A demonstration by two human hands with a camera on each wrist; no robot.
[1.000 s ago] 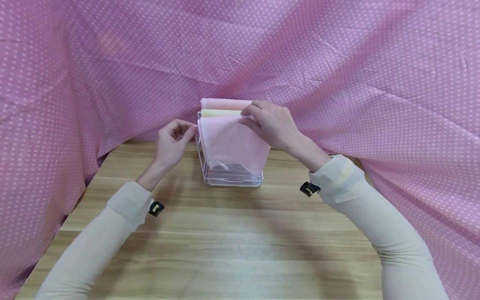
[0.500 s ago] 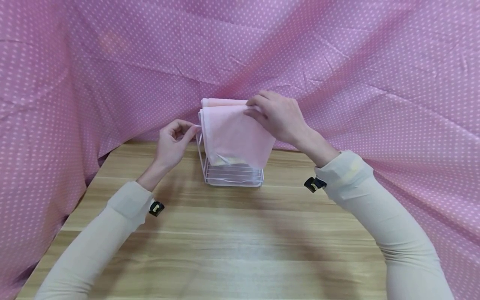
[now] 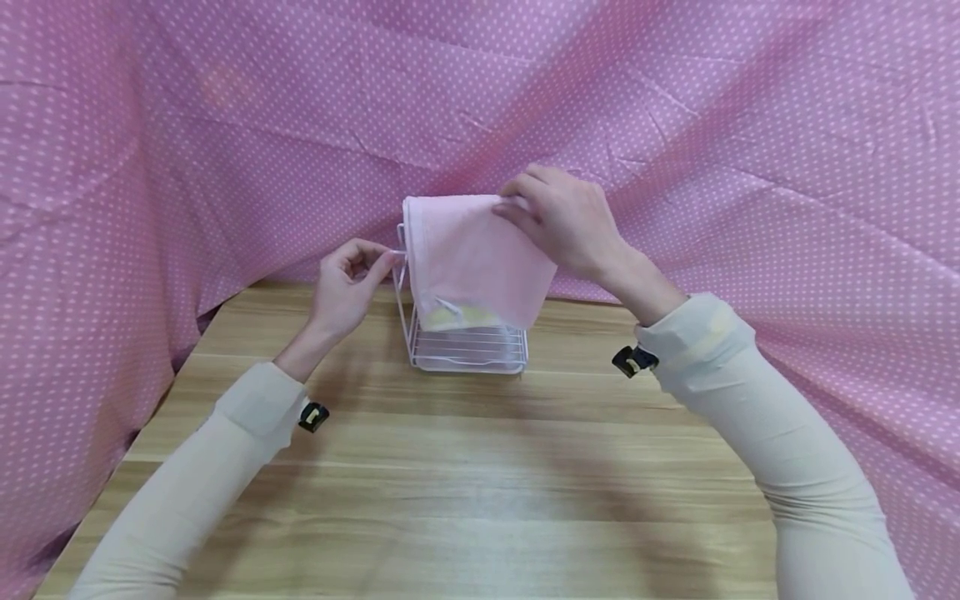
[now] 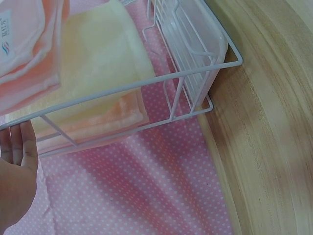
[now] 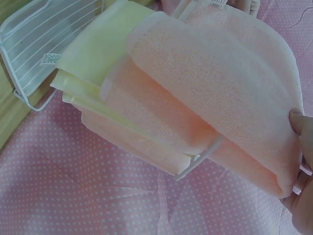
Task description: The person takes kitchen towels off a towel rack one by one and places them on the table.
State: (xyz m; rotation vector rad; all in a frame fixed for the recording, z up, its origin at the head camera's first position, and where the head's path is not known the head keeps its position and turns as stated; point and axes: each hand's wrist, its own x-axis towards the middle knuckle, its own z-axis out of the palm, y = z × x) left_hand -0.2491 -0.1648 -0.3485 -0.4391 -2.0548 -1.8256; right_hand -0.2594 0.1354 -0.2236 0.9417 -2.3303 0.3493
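Pale pink towel (image 3: 480, 258), softly fuzzy, with whitish edges

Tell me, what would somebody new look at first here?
Probably the pink dotted cloth, spread behind and beside the wooden table. Next, perhaps the pink towel in the middle, held over the white rack: the right hand pinches its upper edge, while the left hand grips the rack's side.

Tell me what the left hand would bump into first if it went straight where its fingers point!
The white wire rack: the left hand is pinching its side. Past that wire, probably the hanging towels, though depth is unclear, so I can't tell which comes first.
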